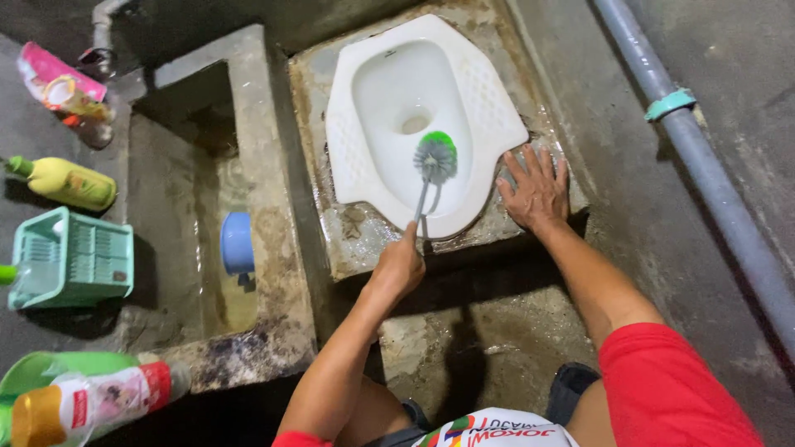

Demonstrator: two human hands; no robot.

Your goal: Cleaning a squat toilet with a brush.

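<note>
Head camera, looking straight down into a cramped, grey concrete washroom. A person in a red short-sleeved shirt crouches before a white ceramic squat toilet pan [389, 91] set in a raised, stained concrete plinth [348, 240].

The left hand [400, 266] is clenched around the thin metal handle of a toilet brush with grey and green bristles [436, 157]; the fingers [407, 248] wrap it fully, with no gap showing. The brush head rests inside the bowl, just below the drain hole, against the near inner slope.

The right hand [537, 192] lies flat and released on the plinth, fingers [522, 170] spread wide, touching the wet concrete just beside the pan's right rim and holding nothing.

As far as can be judged, the scrubbing is part way through: the bowl looks largely white and clean, while the concrete around it is dark with brown stains. Whether the far rim has been brushed is hard to tell from this angle.

To the left, a concrete water trough [248, 99] holds shallow water and a blue plastic dipper [238, 242]. Along the left edge stand a yellow bottle with a green cap [70, 182], a mint-green plastic basket [74, 258] and a pink pouch [58, 83]. A grey pipe [704, 165] runs down the right wall.
</note>
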